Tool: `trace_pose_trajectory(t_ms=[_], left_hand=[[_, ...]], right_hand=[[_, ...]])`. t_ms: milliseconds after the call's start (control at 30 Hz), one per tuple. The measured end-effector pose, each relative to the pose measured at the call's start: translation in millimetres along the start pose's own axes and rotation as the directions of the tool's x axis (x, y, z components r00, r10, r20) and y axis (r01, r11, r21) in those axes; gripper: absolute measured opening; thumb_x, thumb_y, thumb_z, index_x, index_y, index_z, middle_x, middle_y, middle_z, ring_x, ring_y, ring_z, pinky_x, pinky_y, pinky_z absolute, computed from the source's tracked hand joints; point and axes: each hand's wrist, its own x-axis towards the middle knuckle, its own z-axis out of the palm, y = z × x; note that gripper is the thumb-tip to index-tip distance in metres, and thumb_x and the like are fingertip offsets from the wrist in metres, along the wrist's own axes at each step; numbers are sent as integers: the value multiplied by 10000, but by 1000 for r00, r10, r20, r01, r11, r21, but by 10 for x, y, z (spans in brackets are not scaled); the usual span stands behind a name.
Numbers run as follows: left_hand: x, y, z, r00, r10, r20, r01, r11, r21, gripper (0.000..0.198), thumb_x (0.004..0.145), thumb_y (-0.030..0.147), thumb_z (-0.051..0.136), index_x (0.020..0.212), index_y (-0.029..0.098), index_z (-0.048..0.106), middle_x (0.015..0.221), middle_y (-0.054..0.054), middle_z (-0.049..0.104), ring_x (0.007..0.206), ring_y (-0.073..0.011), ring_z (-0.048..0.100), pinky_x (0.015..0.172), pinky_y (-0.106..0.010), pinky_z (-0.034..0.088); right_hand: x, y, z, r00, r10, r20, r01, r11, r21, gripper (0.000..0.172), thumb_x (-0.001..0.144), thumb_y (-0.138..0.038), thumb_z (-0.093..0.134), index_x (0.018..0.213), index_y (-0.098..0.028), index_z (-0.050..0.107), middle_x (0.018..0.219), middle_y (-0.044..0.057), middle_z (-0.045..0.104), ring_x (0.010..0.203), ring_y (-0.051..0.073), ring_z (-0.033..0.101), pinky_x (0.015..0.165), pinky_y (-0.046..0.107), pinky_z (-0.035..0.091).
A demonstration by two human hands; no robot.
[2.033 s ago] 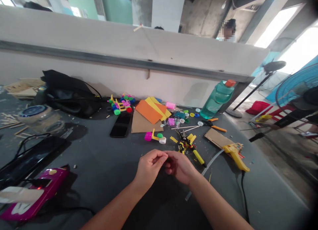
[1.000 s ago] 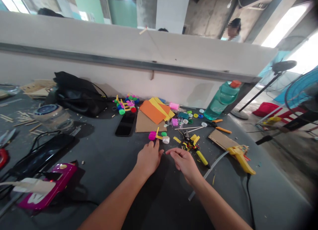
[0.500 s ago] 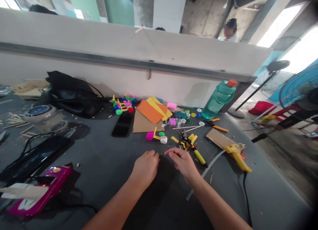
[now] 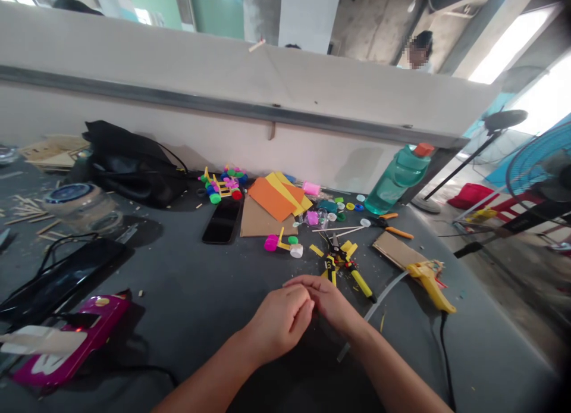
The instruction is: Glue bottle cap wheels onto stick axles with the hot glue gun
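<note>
My left hand (image 4: 283, 321) is closed in a fist low over the dark table, its palm side turned away. Any object inside it is hidden. My right hand (image 4: 332, 303) meets it, fingers stretched out behind the left knuckles; their tips are partly covered. Just beyond the hands lie yellow-and-black pliers (image 4: 359, 282) among yellow scraps. A small piece made of bottle caps and yellow strips, with a pink cap (image 4: 271, 243) and a white cap (image 4: 296, 251), sits ahead of the left hand. Right of my right wrist lies a clear glue stick (image 4: 387, 291) reaching to a yellow glue gun (image 4: 430, 288).
A phone (image 4: 222, 221), orange paper (image 4: 273, 200), cardboard (image 4: 261, 225) and several loose caps lie farther back. A green bottle (image 4: 395, 181) stands at the back right. At left are a magenta power strip (image 4: 84, 335), a jar (image 4: 84, 210) and a black bag (image 4: 129, 163).
My hands, apart before, have come together. The left fist moved right and turned, and my right fingers now lie behind it. The camera view shifted slightly.
</note>
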Motion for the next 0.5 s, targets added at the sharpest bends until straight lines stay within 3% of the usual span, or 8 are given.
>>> trace_pose_trajectory(t_ms=[100, 200, 267, 333, 433, 500], left_hand=[[7, -120, -15, 969, -141, -202, 142, 990, -9, 316, 896, 275, 367, 596, 190, 418, 576, 13, 476, 552, -107, 457, 540, -231, 347], [39, -277, -52, 878, -334, -344, 315, 943, -112, 302, 886, 341, 400, 637, 190, 479, 572, 21, 501, 544, -106, 495, 531, -217, 385], [71, -375, -71, 830, -418, -369, 361, 907, -216, 253, 869, 370, 429, 716, 192, 525, 598, 23, 529, 536, -106, 521, 512, -210, 412], [106, -462, -74, 798, -474, -374, 377, 875, -305, 209, 846, 370, 458, 775, 191, 537, 626, 21, 546, 545, -113, 549, 491, -205, 431], [159, -561, -46, 812, -489, -319, 386, 860, -334, 169, 817, 346, 488, 791, 187, 541, 661, 10, 567, 581, -123, 573, 480, -199, 440], [197, -596, -17, 820, -515, -251, 449, 849, -279, 195, 814, 365, 485, 765, 187, 547, 610, 15, 557, 518, -119, 550, 449, -198, 413]], right_hand=[[-51, -19, 10, 993, 41, 110, -32, 996, -78, 196, 723, -186, 485, 764, -176, 677, 491, -61, 377, 418, 61, 315, 389, 167, 286], [-117, -92, -13, 979, 88, 184, -55, 982, -180, 264, 716, -139, 436, 775, -184, 689, 505, -62, 368, 424, 59, 333, 400, 163, 299], [-179, -170, -21, 947, 119, 299, -50, 972, -229, 286, 719, -123, 419, 766, -187, 694, 537, -50, 420, 462, 62, 368, 426, 158, 321], [-249, -246, -9, 873, 160, 461, -34, 962, -269, 289, 726, -120, 422, 770, -186, 700, 581, -34, 479, 520, 72, 413, 454, 155, 348], [-331, -313, 34, 758, 206, 618, 10, 945, -327, 287, 760, -152, 442, 846, -190, 713, 618, -26, 511, 553, 79, 446, 475, 157, 367], [-354, -321, 58, 751, 200, 630, 38, 938, -343, 279, 781, -179, 452, 880, -195, 712, 623, -28, 499, 547, 76, 445, 478, 156, 371]])
